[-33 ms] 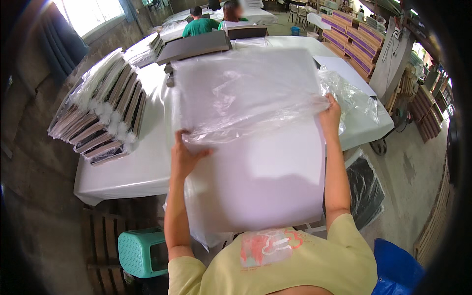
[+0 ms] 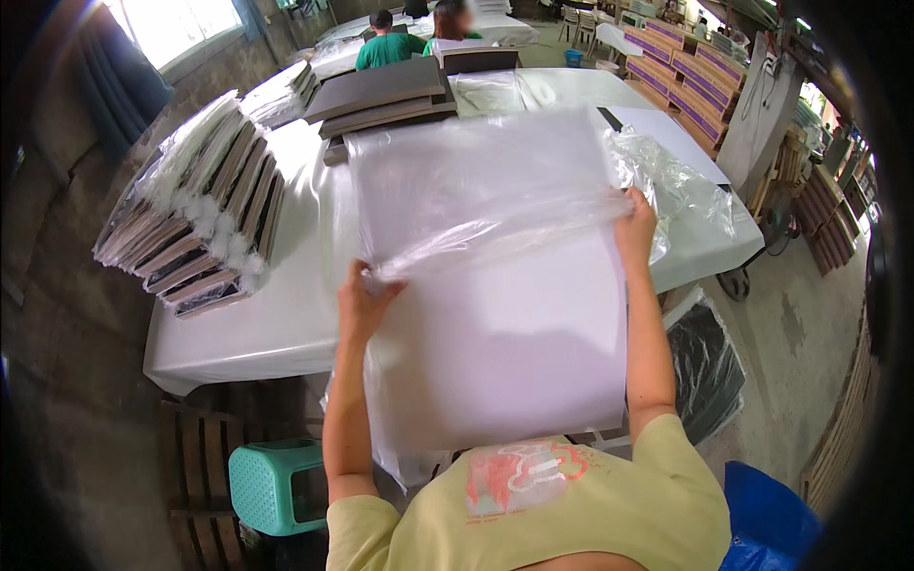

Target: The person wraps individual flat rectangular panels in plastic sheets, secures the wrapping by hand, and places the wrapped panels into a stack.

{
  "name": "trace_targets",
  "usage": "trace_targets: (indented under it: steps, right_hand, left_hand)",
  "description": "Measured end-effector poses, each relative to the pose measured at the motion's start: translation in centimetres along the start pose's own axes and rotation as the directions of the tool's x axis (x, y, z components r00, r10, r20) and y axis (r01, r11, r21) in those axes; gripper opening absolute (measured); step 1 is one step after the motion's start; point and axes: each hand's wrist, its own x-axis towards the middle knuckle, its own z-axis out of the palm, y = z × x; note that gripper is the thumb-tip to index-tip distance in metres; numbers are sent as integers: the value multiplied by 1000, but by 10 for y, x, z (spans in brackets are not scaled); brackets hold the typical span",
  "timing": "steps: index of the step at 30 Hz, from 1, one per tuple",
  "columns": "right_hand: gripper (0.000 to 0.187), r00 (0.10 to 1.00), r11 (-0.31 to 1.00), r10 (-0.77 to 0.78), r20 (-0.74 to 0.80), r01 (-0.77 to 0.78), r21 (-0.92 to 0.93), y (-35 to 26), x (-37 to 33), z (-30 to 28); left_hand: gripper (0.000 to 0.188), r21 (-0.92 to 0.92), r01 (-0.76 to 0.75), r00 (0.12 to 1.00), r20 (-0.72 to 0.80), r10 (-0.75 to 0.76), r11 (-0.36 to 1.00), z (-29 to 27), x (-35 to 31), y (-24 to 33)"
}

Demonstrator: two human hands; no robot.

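Note:
A large flat white panel is in front of me, its near edge close to my shirt. Clear plastic film, like a bag or sleeve, covers its far part, and the film's near edge is bunched across the middle. At the left side my left hand pinches the bunched film, thumb lying toward the white surface. My right hand has its fingers closed on the film at the right side. More loose clear film lies crumpled on the table beyond the right hand.
Plastic-wrapped framed panels stand stacked on the left of the white-covered table. Dark boards lie beyond the panel. A green stool is at lower left, a wrapped black panel at right. Two people sit farther off.
The panel's far edge has come lower and nearer, showing more of the dark boards behind. My left hand has shifted slightly right; the right hand still grips the film.

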Motion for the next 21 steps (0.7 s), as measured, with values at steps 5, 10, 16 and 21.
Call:
trace_targets:
  steps: [5,10,16,21]
  right_hand:
    - [14,949,937,51,310,62,-343,63,-71,39]
    - [33,950,948,117,290,-20,-319,32,-123,-8]
    - [31,887,886,27,461,193,-422,62,-180,-44]
    - [27,907,881,60,417,148,-450,36,-211,-90]
  left_hand:
    - [28,323,162,982,-149,-119,932,57,-24,-100]
    - [30,293,338,920,-304,-248,894,45,-56,-67]
    - [45,464,256,959,-229,-165,848,45,-103,-104]
    - [45,386,139,990,-83,-116,912,32,-188,-93]
